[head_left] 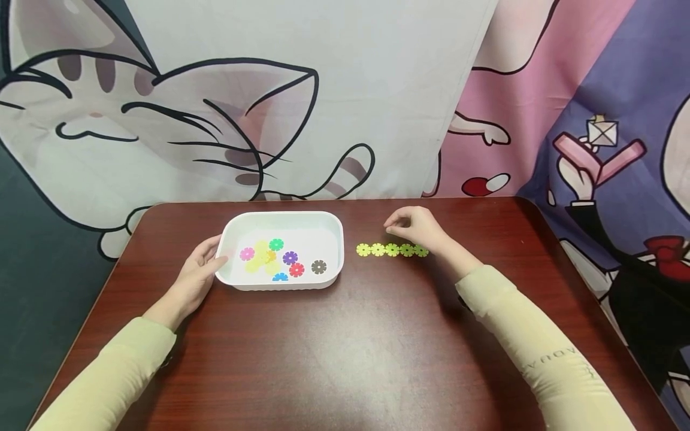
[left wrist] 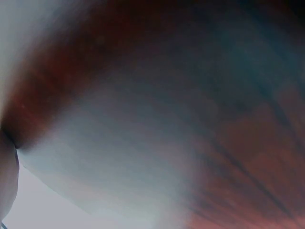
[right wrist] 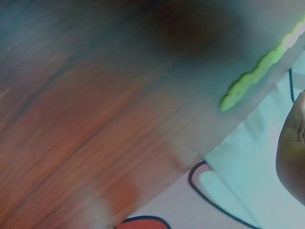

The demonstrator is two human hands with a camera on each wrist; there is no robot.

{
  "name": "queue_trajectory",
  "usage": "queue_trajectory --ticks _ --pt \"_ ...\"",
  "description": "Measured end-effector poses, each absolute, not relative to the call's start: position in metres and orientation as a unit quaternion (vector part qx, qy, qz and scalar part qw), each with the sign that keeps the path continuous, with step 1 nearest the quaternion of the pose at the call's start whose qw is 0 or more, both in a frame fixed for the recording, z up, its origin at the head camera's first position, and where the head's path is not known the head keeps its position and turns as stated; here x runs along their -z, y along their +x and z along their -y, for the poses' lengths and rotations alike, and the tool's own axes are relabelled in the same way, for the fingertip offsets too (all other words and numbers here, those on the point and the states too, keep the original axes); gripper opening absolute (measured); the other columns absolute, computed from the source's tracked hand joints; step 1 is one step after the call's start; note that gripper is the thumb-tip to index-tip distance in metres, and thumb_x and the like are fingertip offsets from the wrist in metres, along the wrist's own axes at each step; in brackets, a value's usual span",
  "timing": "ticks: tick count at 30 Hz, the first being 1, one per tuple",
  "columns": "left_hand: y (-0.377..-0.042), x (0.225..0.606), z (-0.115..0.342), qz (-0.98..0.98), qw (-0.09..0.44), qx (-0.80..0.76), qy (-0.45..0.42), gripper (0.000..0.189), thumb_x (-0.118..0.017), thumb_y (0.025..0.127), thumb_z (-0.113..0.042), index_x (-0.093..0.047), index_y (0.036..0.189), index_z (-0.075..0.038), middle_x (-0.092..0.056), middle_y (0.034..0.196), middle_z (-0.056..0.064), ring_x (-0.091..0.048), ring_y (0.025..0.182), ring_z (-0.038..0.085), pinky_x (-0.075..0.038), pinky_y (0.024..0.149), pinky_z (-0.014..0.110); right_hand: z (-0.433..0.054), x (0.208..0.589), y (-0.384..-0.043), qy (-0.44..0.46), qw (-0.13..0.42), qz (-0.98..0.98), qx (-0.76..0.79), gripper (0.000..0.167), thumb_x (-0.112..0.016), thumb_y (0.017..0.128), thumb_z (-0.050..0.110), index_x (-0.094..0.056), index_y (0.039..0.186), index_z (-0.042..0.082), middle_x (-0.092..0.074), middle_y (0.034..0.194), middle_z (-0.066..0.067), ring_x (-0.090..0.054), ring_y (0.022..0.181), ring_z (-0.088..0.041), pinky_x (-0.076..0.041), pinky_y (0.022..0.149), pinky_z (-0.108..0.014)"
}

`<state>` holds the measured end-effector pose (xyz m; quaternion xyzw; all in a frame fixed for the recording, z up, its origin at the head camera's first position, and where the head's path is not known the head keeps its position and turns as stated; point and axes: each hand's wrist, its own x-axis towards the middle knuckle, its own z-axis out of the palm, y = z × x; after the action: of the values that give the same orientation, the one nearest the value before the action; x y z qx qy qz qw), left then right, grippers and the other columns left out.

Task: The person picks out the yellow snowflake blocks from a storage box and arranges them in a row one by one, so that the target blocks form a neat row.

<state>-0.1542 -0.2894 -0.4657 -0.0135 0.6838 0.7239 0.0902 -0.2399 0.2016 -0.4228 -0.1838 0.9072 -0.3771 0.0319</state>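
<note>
The row (head_left: 392, 250) of five yellow-green discs lies on the table (head_left: 345, 359), right of its middle and near the far edge, its long axis along that edge. The right grip (head_left: 417, 227) is much the nearer: it hangs just to the row's far side, so the row lies from it toward the table's near edge. Its fingertips stand narrow; I cannot tell whether they hold anything. Left of the row, just apart, sits the tray (head_left: 286, 286) with loose discs (head_left: 290, 258); the left grip (head_left: 199, 269) holds its left rim.
</note>
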Motion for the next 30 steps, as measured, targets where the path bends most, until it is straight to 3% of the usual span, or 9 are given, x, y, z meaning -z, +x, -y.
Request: queue_trajectory --ticks 11,17,24,30 --pt "-0.154 0.466 0.291 -0.685 0.093 -0.722 -0.016 0.046 -0.057 0.108 -0.007 -0.041 0.149 -0.02 -0.025 0.17 0.015 -0.031 0.155 0.012 -0.042 0.104 0.002 -0.157 0.415 -0.239 -0.214 0.042 -0.886 0.409 0.01 -0.078 0.094 0.007 -0.081 0.103 0.004 -0.08 0.098 -0.012 -0.072 0.091 -0.024 -0.057 0.085 -0.032" --pt "-0.154 0.467 0.29 -0.678 0.09 -0.729 -0.013 0.044 -0.057 0.108 -0.006 -0.043 0.147 -0.02 -0.03 0.166 0.011 -0.038 0.148 0.004 -0.042 0.105 0.003 -0.133 0.41 -0.238 -0.233 0.042 -0.876 0.42 0.009 -0.079 0.094 0.008 -0.081 0.102 0.005 -0.08 0.097 -0.011 -0.071 0.09 -0.021 -0.056 0.083 -0.027" --pt "-0.155 0.468 0.291 -0.679 0.088 -0.729 -0.007 0.045 -0.057 0.108 -0.006 -0.042 0.148 -0.019 -0.03 0.166 0.012 -0.039 0.147 0.003 -0.043 0.104 0.003 -0.108 0.403 -0.237 -0.243 0.048 -0.867 0.433 0.009 -0.079 0.095 0.008 -0.08 0.103 0.005 -0.08 0.098 -0.01 -0.07 0.087 -0.02 -0.056 0.082 -0.025" --pt "-0.154 0.468 0.29 -0.673 0.084 -0.735 -0.005 0.043 -0.056 0.107 -0.004 -0.043 0.147 -0.018 -0.035 0.162 0.008 -0.046 0.134 -0.008 -0.044 0.104 0.004 -0.088 0.398 -0.235 -0.258 0.059 -0.861 0.434 0.008 -0.078 0.095 0.007 -0.08 0.103 0.004 -0.08 0.101 -0.011 -0.072 0.089 -0.022 -0.06 0.085 -0.027"
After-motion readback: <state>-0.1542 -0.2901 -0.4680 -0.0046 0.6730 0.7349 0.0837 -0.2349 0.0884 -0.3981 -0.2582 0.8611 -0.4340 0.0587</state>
